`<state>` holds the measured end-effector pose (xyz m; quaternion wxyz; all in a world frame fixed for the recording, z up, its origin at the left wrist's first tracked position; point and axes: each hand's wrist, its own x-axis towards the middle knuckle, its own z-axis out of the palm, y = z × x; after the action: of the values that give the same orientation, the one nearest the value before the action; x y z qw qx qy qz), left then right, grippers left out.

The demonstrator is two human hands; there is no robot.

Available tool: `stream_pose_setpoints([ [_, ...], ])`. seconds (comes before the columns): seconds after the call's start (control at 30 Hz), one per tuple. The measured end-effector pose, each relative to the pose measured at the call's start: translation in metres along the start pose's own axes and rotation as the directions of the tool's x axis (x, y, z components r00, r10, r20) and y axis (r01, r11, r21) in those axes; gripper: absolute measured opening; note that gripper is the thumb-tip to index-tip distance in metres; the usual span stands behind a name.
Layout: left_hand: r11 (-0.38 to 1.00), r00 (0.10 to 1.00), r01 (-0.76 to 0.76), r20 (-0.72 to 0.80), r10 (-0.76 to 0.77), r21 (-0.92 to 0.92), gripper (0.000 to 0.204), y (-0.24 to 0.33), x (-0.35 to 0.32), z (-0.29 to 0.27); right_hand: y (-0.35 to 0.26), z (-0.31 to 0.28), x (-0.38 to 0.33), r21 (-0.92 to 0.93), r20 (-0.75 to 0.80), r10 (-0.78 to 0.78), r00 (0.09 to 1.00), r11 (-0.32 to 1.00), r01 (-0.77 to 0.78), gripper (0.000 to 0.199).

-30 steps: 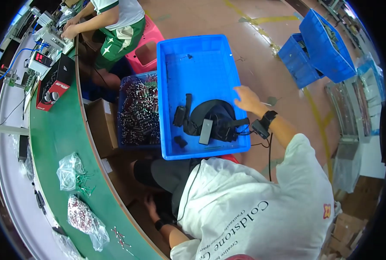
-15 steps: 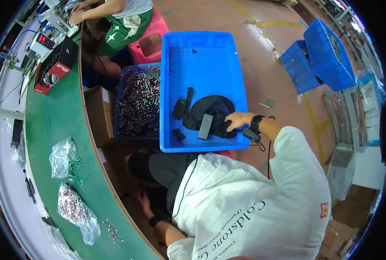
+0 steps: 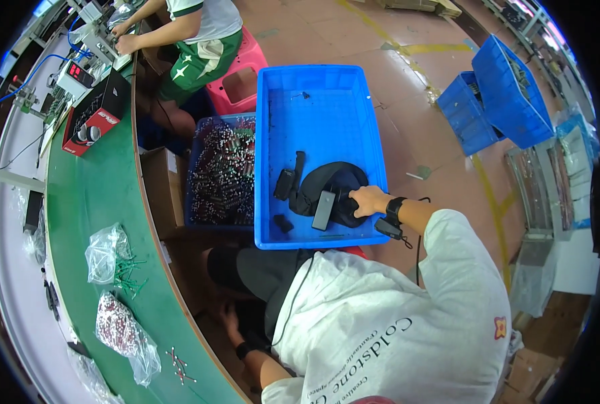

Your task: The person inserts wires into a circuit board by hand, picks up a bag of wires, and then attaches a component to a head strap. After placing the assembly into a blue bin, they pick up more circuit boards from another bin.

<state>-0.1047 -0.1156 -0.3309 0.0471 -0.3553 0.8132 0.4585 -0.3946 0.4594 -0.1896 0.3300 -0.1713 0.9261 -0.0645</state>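
My right hand (image 3: 369,201) reaches into the near right part of a large blue plastic bin (image 3: 320,75). Its fingers are curled against a bunched black fabric piece (image 3: 323,178) that looks like a cap or soft bag; the fingertips are partly lost against the dark cloth. A grey-black flat rectangular block (image 3: 324,211) leans on the fabric. To its left are a small black device (image 3: 284,183) with a strap and a small black piece (image 3: 283,223). My left hand (image 3: 230,320) hangs low beside the green table, in shadow, its fingers not clear.
Left stands a green worktable (image 3: 78,195) with plastic bags (image 3: 128,337) of small parts and a red-black box (image 3: 96,111). A crate (image 3: 222,175) of many small parts adjoins the bin. A co-worker (image 3: 202,40) sits on a pink stool (image 3: 246,64). Blue crates (image 3: 508,91) stand far right.
The whole view has shifted slightly, so the bin and table appear lower and to the right. My right hand stays at the black fabric, its fingers drawn closer together. The left hand stays low.
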Motion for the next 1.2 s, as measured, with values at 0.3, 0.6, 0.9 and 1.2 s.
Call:
stream_pose_setpoints([
  [0.3,0.994,0.993,-0.113,-0.022,0.113,-0.012,0.032,-0.004,-0.004,-0.001,0.001,-0.034,0.031,0.118,-0.189,0.155,0.97,0.984,-0.135,0.062],
  [0.6,0.992,0.997,-0.075,-0.002,0.075,-0.097,0.029,0.025,-0.013,0.005,0.025,-0.01,0.045,0.12,-0.198,-0.001,0.98,0.992,0.026,0.058],
  [0.9,0.995,0.99,-0.102,-0.096,0.101,-0.003,0.034,0.012,-0.018,0.0,0.023,-0.041,0.033,0.269,0.049,-0.231,0.972,0.94,0.21,0.079],
  [1.2,1.0,0.999,0.025,-0.048,-0.026,-0.004,0.034,0.061,-0.034,-0.002,0.092,-0.071,0.022,0.398,-0.111,0.085,0.99,0.917,-0.034,0.058],
])
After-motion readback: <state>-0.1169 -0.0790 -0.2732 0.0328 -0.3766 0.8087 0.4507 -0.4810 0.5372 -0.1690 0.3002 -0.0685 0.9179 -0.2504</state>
